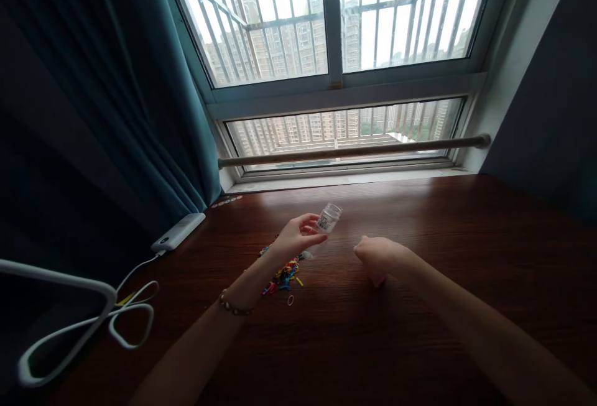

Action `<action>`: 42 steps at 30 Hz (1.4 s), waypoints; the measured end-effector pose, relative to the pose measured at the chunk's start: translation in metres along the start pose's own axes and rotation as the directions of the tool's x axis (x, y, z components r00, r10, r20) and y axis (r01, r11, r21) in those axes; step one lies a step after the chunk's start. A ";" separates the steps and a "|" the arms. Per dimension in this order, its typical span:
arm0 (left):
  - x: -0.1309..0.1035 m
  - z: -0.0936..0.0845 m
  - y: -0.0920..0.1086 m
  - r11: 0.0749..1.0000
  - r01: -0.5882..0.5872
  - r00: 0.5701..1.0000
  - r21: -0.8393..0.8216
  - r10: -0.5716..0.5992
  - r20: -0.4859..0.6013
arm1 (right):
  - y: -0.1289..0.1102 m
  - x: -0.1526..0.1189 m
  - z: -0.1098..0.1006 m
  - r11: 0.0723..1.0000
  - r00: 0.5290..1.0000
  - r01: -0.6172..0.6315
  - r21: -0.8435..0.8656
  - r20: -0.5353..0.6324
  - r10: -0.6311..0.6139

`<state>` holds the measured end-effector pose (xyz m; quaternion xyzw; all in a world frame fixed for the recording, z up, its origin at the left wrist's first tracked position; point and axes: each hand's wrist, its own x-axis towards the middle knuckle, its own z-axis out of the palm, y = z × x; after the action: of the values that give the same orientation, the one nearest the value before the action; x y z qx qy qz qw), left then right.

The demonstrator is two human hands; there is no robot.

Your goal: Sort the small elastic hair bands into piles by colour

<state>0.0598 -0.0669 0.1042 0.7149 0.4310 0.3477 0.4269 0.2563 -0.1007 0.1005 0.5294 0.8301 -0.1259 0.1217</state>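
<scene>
At the fingertips of my left hand (298, 233) is one small clear jar (329, 218). That hand is only partly open, with the thumb on one side of the jar and my fingers on the other, holding it up above the table (420, 337). The jar leans, and its rim points up and away from my palm. Below my left hand lies one pile of tiny bright bits (284, 276), too many to count. One pale pink ring (290, 300) sits apart, just on my side of the pile. One bracelet (233, 306) goes around my left wrist.

To the right of the jar is my right hand (377, 258), bent down with its fingers curled under. They are hidden, so I can't tell if it holds anything. Farther left of my left hand lies one white box (180, 232) with a white cord (150, 325).
</scene>
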 end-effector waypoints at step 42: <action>-0.003 0.006 -0.023 0.977 -0.207 0.978 0.062 0.208 -0.025 | 0.029 -0.003 -0.026 0.726 0.757 0.414 0.549 -0.651 0.061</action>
<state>0.0564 -0.0652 0.0802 0.7627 0.3707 0.3887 0.3603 0.2825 -0.0825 0.1241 0.4600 0.7692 -0.2404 -0.3727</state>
